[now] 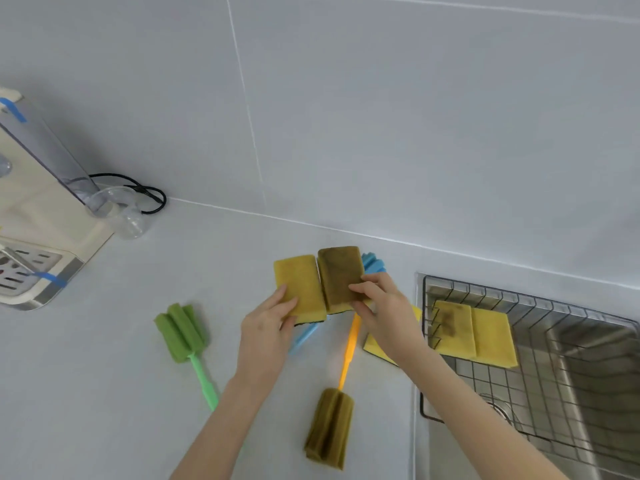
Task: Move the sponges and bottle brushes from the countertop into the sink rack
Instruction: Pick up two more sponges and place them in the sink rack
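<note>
My left hand (268, 327) grips a yellow sponge (299, 284) by its near end. Beside it, my right hand (379, 306) grips a darker, stained sponge (339, 271); the two sponges touch side by side above the countertop. A blue bottle brush (374, 265) lies under them, mostly hidden. An orange-handled brush (329, 427) with an olive head lies nearer me. A green brush (181, 332) lies to the left. Another yellow sponge (375, 344) peeks out under my right wrist. Two yellow sponges (474, 332) rest in the wire sink rack (485, 292) on the right.
A cream appliance (41, 216) with a drip tray stands at the far left, with a clear glass (130, 216) and a black cable (145, 192) beside it. The steel sink (571, 375) lies under the rack. A tiled wall backs the white countertop (104, 393).
</note>
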